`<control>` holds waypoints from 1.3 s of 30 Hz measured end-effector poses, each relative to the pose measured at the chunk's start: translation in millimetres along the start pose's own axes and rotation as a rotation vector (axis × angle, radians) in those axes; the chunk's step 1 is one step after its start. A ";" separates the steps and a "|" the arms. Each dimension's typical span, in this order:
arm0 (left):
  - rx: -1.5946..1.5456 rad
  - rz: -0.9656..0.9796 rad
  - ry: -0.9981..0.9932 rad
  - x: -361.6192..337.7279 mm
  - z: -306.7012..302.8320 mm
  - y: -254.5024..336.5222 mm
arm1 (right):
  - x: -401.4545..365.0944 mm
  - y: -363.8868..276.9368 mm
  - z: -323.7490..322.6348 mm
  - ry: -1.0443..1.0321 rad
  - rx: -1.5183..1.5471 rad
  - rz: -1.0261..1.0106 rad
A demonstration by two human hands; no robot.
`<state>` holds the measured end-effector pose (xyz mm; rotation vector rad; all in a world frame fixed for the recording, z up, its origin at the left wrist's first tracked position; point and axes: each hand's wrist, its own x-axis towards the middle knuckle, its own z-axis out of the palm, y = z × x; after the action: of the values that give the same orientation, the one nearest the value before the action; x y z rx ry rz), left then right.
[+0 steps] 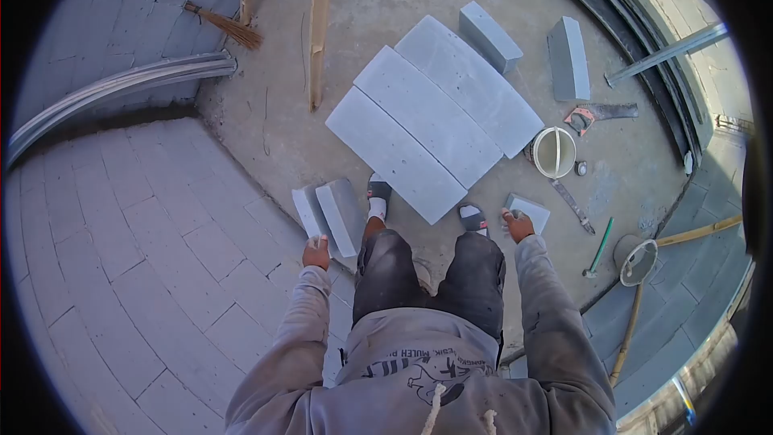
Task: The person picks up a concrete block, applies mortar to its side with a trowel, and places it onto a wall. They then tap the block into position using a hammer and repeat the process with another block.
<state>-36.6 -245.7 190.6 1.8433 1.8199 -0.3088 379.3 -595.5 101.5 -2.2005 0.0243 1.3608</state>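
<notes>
My left hand (316,252) hangs at my side with its fingers curled, overlapping the near end of two pale grey blocks, an outer block (306,208) and an inner block (339,213). My right hand (518,225) is closed beside my right knee, over the edge of a smaller pale block (533,211). I cannot tell what, if anything, the curled fingers hold. In front of my feet, three long blocks (427,117) lie flat side by side on the concrete floor.
Ahead stand two more blocks, one (489,36) near the flat ones and one (568,60) farther right. At right are a handsaw (600,113), a white bucket (555,153), a flat strip tool (573,206), a green-handled tool (601,247) and another bucket (637,262). Wooden poles (320,32) rise ahead.
</notes>
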 end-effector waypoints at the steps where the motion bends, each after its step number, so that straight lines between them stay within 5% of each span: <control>1: 0.060 0.030 0.039 51.9 11.7 2.5 | 7.3 18.7 12.6 -0.011 0.190 0.136; 4: 0.276 0.136 0.039 212.2 34.8 53.1 | 48.8 67.8 66.1 -0.002 0.288 0.402; 6: 0.155 0.258 0.054 309.9 49.6 83.5 | 67.4 107.0 119.0 0.109 0.468 0.615; 9: 0.144 0.423 0.138 438.1 90.1 104.6 | 125.1 141.0 205.3 0.218 0.678 0.661; 12: 0.034 0.458 -0.047 497.8 144.0 119.0 | 158.8 125.1 281.4 0.250 0.939 0.632; 14: 0.059 0.483 -0.054 502.4 190.9 105.4 | 172.1 108.5 317.8 0.233 1.061 0.625; 16: 0.120 0.439 0.095 485.9 218.4 109.3 | 185.1 114.1 344.4 0.361 1.420 0.359; 23: 0.123 0.395 0.001 472.5 194.3 124.1 | 164.1 93.3 344.0 0.515 1.310 0.440; 25: 0.205 0.364 -0.028 456.4 170.1 130.0 | 138.2 89.9 326.2 0.347 1.178 0.537; 27: 0.469 0.183 -0.051 443.4 143.4 135.7 | 126.9 113.4 316.5 0.390 0.966 0.508; 29: 0.495 0.172 -0.078 422.7 118.1 156.5 | 113.8 111.3 296.3 0.107 0.726 0.743; 30: 0.491 0.215 -0.062 413.3 111.8 168.3 | 110.6 101.7 286.8 0.105 0.316 0.769; 36: 0.323 0.436 -0.160 423.4 103.2 228.4 | 174.4 125.3 221.7 -0.195 0.020 0.657; 39: 0.265 0.473 -0.165 412.0 106.4 237.7 | 182.0 86.5 193.0 -0.153 -0.299 0.627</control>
<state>245.0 63.7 -59.7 2.2836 1.2296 -0.5232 284.2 -533.2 -153.3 -2.4347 0.5242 1.9722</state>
